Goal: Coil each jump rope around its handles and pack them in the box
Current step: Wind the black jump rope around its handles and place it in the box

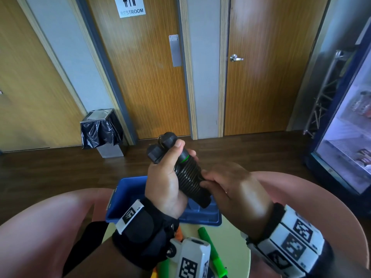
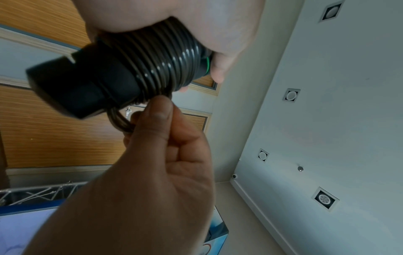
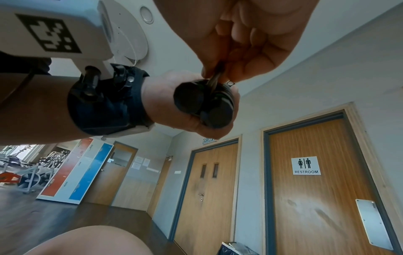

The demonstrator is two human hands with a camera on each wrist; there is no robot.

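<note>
At frame center, our left hand (image 1: 166, 177) grips the coiled jump rope (image 1: 186, 177); our right hand (image 1: 226, 183) fingers pinch its loose loop above the blue box (image 1: 128, 189).

Left hand (image 1: 167, 177) is covering part of the black handles (image 1: 160, 147), right hand (image 1: 230, 185) is hiding the rope end, blue box (image 1: 128, 189) inside is mostly hidden, green handles (image 1: 210, 249) are running behind the wrist cameras.

Soft, even daylight is filling the room, and a pale sheen is glaring off the wooden doors (image 1: 144, 77). The lit fridge (image 1: 349, 121) is glowing white and blurring at the right edge. Door frames are bowing from wide-angle distortion. The near hands are showing soft, slightly smeared.
</note>
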